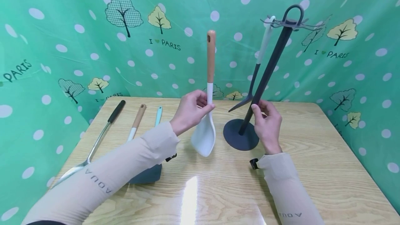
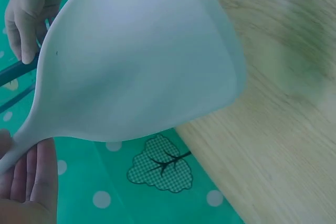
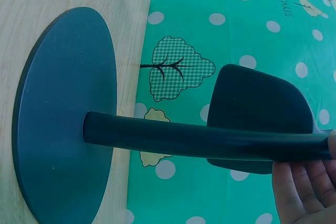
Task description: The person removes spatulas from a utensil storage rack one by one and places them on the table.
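Note:
My left hand pinches a white spatula at its neck. Its wooden handle points up and its broad blade hangs down, which fills much of the left wrist view. My right hand grips the lower half of the black post of a utensil stand, just above its round base. From the ring of hooks at the stand's top hangs a turner with a pale green handle and a dark blade, behind the post.
On the table's left lie a metal utensil with a black handle, a utensil with a wooden handle and one with a light blue handle. My left sleeve partly covers them. A dark blade shows below it. A green dotted curtain stands behind.

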Demonstrator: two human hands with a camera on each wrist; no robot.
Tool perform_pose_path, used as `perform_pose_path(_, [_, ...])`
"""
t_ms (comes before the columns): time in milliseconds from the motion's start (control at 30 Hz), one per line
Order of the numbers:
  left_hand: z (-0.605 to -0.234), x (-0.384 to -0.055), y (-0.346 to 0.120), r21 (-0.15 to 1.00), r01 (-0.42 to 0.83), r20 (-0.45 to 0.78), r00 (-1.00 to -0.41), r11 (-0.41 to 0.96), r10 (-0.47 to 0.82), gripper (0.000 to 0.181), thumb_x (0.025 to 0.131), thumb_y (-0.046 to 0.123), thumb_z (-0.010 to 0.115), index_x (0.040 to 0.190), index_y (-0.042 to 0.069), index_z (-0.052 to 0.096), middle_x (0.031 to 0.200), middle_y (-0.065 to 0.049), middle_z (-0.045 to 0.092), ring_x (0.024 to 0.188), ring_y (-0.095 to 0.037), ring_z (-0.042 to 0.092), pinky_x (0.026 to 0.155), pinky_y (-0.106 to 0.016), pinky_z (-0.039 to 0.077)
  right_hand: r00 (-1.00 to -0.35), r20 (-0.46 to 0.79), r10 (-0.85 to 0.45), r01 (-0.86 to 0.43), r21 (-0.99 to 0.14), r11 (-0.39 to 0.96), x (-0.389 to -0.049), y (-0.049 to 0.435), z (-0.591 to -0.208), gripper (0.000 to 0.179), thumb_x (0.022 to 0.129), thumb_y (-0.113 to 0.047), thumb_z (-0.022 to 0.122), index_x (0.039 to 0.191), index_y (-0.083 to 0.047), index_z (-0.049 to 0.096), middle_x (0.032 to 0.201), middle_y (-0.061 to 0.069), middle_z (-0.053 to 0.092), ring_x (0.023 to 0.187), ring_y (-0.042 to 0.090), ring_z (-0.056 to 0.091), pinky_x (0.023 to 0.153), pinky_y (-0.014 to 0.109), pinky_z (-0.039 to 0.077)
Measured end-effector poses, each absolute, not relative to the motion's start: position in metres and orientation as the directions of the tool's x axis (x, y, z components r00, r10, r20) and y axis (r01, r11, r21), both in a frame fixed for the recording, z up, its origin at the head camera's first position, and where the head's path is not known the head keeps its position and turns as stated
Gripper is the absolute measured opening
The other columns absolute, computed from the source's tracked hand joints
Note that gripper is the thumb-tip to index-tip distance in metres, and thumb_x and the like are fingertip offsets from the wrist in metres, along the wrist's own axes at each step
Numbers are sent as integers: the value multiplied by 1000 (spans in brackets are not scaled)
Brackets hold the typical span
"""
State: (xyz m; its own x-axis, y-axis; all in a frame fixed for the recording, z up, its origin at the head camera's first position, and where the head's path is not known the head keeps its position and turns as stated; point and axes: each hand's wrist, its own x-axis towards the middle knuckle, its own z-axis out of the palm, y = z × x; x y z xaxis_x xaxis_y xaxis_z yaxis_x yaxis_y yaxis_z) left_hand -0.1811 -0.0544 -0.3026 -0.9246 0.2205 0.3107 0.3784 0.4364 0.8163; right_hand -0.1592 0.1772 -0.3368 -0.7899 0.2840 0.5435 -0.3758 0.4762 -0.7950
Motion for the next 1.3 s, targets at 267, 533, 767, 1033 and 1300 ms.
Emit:
perform_pose_path(267, [-306, -174, -65, 804, 361, 286, -932, 473, 224, 16, 86, 17, 72, 93, 6, 63, 85, -4, 66, 79, -16, 63, 69, -29, 54, -794, 533, 291, -369, -804, 466, -159, 177, -337, 20, 93, -9, 61, 106, 6, 65, 96, 17, 66, 84, 23, 63, 70, 15, 47])
perform_pose_path(533, [-313, -169, -74, 814, 302, 224, -951, 496, 211, 17, 85, 15, 73, 94, 4, 64, 86, -5, 66, 78, -17, 64, 69, -27, 55, -796, 528, 295, -364, -808, 464, -159, 177, -338, 20, 93, -9, 61, 107, 5, 65, 96, 17, 65, 85, 25, 63, 71, 16, 46])
perform_pose_path(767, [-320, -163, -83, 817, 191, 116, -979, 544, 169, 17, 84, 15, 74, 93, 5, 64, 84, -5, 65, 76, -15, 64, 67, -25, 56, -796, 529, 296, -366, -809, 461, -158, 176, -338, 20, 93, -9, 62, 107, 5, 64, 97, 17, 65, 85, 25, 62, 71, 16, 46])
perform_pose_path(1033, [-328, -159, -93, 828, 90, 22, -991, 553, 128, 17, 83, 15, 75, 91, 5, 64, 82, -7, 65, 71, -17, 63, 61, -26, 55, -796, 531, 291, -367, -805, 466, -159, 176, -338, 20, 94, -9, 61, 107, 5, 65, 96, 17, 65, 84, 20, 62, 70, 16, 47])
perform_pose_path(1300, [-334, -157, -101, 838, 18, -43, -994, 546, 99, 18, 82, 11, 75, 90, 2, 62, 81, -10, 63, 66, -20, 67, 61, -30, 57, -795, 534, 287, -371, -803, 466, -158, 176, -336, 20, 93, -9, 61, 106, 6, 65, 96, 17, 65, 86, 21, 62, 71, 17, 47])
